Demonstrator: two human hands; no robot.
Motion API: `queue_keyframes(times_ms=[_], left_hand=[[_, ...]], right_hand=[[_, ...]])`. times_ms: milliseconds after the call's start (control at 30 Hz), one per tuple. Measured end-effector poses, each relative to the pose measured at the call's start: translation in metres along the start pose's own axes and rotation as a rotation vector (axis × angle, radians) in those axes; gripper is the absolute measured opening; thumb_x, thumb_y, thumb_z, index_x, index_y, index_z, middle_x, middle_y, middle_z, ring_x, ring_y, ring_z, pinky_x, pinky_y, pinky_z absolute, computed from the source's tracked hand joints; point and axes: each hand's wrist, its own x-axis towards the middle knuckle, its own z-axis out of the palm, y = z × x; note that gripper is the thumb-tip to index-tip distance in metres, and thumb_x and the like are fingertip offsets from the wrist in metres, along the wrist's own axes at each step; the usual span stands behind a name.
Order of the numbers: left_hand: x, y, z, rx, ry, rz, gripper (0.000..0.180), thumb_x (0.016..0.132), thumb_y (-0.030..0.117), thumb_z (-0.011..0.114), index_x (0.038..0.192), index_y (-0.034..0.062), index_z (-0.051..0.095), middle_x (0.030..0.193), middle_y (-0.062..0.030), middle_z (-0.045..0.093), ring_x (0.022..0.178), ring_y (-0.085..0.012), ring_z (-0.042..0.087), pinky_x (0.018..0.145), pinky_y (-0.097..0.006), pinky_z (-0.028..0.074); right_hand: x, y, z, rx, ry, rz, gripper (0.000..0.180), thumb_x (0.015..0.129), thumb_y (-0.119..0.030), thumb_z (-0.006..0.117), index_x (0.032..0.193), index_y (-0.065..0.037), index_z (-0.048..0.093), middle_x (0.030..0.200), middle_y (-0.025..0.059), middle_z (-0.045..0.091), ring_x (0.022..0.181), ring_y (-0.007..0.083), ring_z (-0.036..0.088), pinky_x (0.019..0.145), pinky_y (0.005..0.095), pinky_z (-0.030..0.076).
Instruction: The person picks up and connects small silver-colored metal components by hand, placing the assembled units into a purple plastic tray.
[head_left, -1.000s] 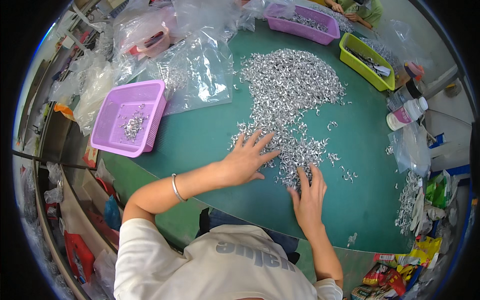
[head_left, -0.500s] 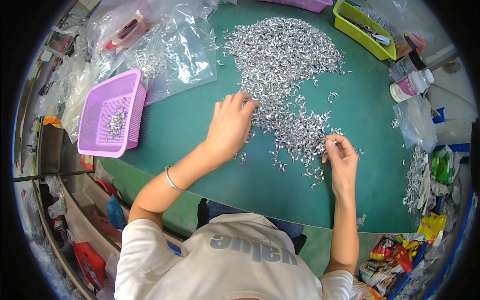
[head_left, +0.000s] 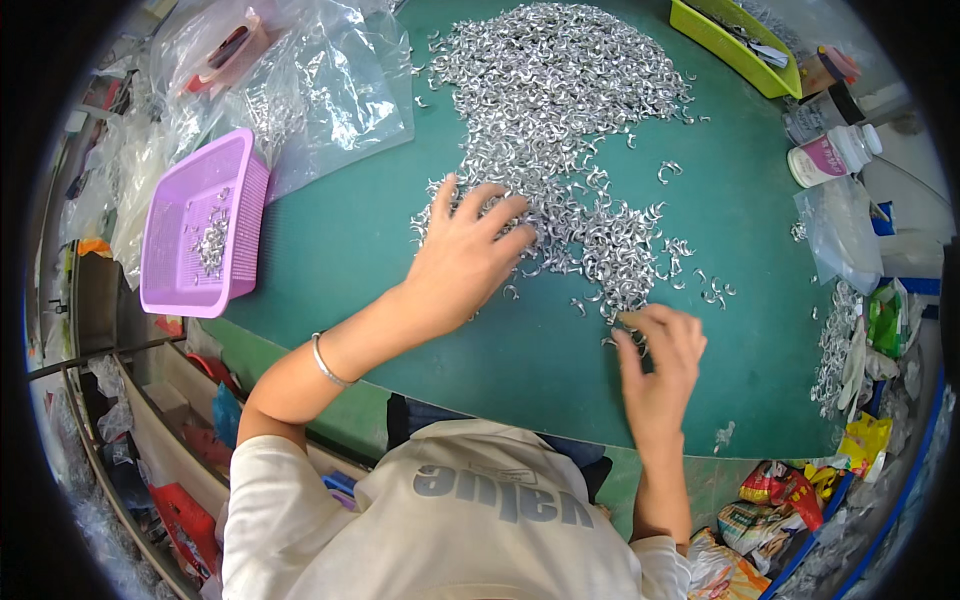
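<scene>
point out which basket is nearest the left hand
The purple basket, left of the left hand and holding metal pieces; the green basket and pink basket both lie farther off.

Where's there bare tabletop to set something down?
Bare: left, between the purple basket and left hand; front, between the forearms; right, between the metal pile and white bottle, past stray pieces. Crowded: the middle, under the pile, and far left, under the clear bag.

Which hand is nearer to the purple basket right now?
Left. The left hand is to the right of the basket, its fingers over the silvery pile. The right hand is farther right, at the pile's near end.
</scene>
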Motion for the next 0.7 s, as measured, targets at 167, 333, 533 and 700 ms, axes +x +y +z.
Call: queue_keyframes(times_ms=[167, 333, 533, 700], left_hand=[[-0.013, 0.006, -0.022, -0.043, 0.044, -0.161, 0.027, 0.073, 0.001, 0.06, 0.098, 0.0067, 0.056, 0.111, -0.0117, 0.047, 0.111, -0.03, 0.041, 0.095, -0.048, 0.029], [-0.037, 0.038, -0.029, -0.748, 0.074, -0.246, 0.037, 0.071, -0.006, 0.061, 0.106, 0.0013, 0.054, 0.101, -0.0122, 0.054, 0.09, -0.0263, 0.056, 0.078, -0.032, 0.045], [-0.047, 0.069, -0.007, -1.621, -0.094, -0.555, 0.025, 0.077, -0.005, 0.061, 0.101, -0.0039, 0.057, 0.096, -0.0118, 0.057, 0.083, -0.0145, 0.058, 0.071, -0.024, 0.049], [-0.044, 0.072, -0.015, -1.852, -0.13, -0.79, 0.015, 0.077, -0.007, 0.059, 0.092, -0.0078, 0.06, 0.088, -0.0148, 0.061, 0.076, -0.0168, 0.062, 0.069, -0.025, 0.051]], right_hand=[[0.003, -0.008, 0.034, -0.129, -0.036, -0.132, 0.015, 0.069, -0.008, 0.066, 0.083, -0.006, 0.06, 0.088, 0.0046, 0.053, 0.084, 0.0203, 0.048, 0.075, 0.0359, 0.03], [-0.002, -0.012, 0.018, 0.321, -0.085, 0.05, 0.01, 0.071, 0.0, 0.064, 0.08, -0.001, 0.059, 0.082, 0.0061, 0.057, 0.078, 0.0184, 0.05, 0.072, 0.0307, 0.033], [-0.023, -0.027, 0.01, 1.108, -0.211, 0.495, 0.01, 0.075, 0.006, 0.059, 0.085, 0.003, 0.058, 0.084, 0.0047, 0.059, 0.079, 0.011, 0.047, 0.072, 0.0231, 0.035], [-0.025, -0.036, 0.008, 1.194, -0.162, 0.466, 0.014, 0.073, 0.009, 0.06, 0.086, 0.004, 0.059, 0.085, 0.0074, 0.059, 0.081, 0.0141, 0.048, 0.073, 0.0253, 0.037]])
